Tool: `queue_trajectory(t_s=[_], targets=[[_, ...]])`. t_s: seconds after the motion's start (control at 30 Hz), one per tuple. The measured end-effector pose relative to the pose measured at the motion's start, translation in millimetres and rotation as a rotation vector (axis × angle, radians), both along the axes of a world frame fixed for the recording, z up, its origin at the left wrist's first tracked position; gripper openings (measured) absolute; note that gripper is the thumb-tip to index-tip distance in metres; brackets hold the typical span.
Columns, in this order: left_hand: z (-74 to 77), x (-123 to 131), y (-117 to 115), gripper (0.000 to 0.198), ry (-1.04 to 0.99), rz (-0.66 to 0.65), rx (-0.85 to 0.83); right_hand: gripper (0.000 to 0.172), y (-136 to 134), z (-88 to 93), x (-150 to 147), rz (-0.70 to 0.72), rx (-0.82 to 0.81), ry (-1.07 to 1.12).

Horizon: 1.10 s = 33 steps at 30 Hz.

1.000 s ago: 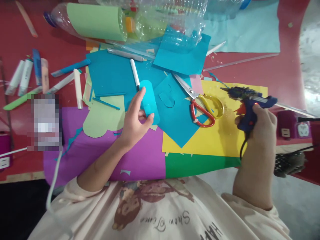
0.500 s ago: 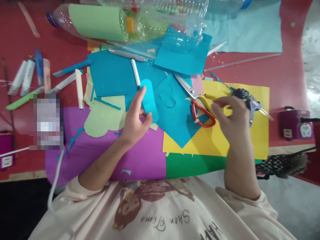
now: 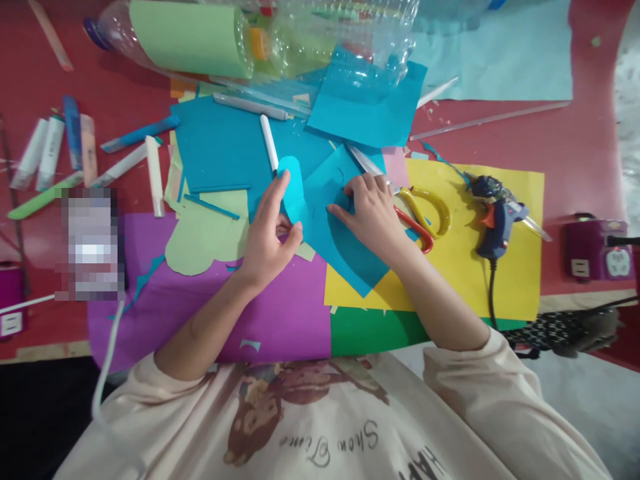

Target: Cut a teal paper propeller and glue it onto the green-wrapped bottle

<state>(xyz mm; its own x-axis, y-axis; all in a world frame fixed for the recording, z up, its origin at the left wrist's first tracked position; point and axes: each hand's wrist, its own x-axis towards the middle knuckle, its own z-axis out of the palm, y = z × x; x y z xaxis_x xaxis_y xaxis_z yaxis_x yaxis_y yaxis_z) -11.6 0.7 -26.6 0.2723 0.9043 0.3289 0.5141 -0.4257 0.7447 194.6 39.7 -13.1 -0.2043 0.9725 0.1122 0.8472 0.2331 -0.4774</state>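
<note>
My left hand [image 3: 273,233] grips a bright blue paper piece [image 3: 293,183] with rounded ends, its edge between thumb and fingers. A white pen [image 3: 269,143] lies against its upper left side. My right hand [image 3: 367,213] reaches down over a blue paper sheet [image 3: 360,270], fingers bent and thumb apart from them. Its fingertips are over a small curved cut mark, mostly hidden. Scissors [image 3: 440,207] with a red and a yellow handle lie beside this hand, partly beneath it.
A dark blue glue gun [image 3: 497,227] lies on yellow paper [image 3: 517,280] at right. Plastic bottles [image 3: 190,37] lie along the back. Several markers [image 3: 53,153] and a blurred-out phone-like object [image 3: 93,243] are at left. Purple paper [image 3: 290,313] covers the near side.
My right hand has moved left and slightly up, from beside the scissors' handles to over the blue sheet. The left hand still holds the rounded paper piece, now slightly bent.
</note>
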Motion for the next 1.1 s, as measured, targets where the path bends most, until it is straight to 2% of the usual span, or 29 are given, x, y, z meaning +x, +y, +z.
queue_trajectory(t_s=[0.13,0.2,0.3,0.37,0.47,0.6,0.73,0.87,1.1], targets=[[-1.2,4,-2,0.06,0.001,0.02,-0.02,0.027,0,9.0,2,0.016,-0.107,0.337],[-1.6,8,-3,0.06,-0.013,0.033,-0.038,0.028,-2,14.6,2,-0.026,-0.18,0.583],[-3.0,13,-2,0.06,-0.042,0.029,-0.073,0.02,-6,20.7,0,-0.105,-0.312,0.912],[-4.8,16,0,0.059,-0.041,0.012,-0.073,0.028,-11,23.5,-3,-0.112,-0.378,1.031],[-7.4,18,4,0.059,-0.012,0.001,-0.034,0.036,-17,27.1,-6,-0.114,-0.408,1.085],[-8.4,18,7,0.06,-0.002,0.015,-0.019,0.029,-21,29.2,-9,-0.107,-0.467,1.14],[-7.7,15,9,0.06,-0.005,0.0,-0.013,0.029,-22,28.4,-12,-0.032,-0.599,1.271],[-5.0,12,10,0.06,0.021,-0.038,-0.006,0.03,-25,26.8,-13,0.052,-0.732,1.287],[-0.8,14,8,0.059,0.074,-0.071,0.077,0.024,-29,22.4,-13,0.076,-0.728,1.255]])
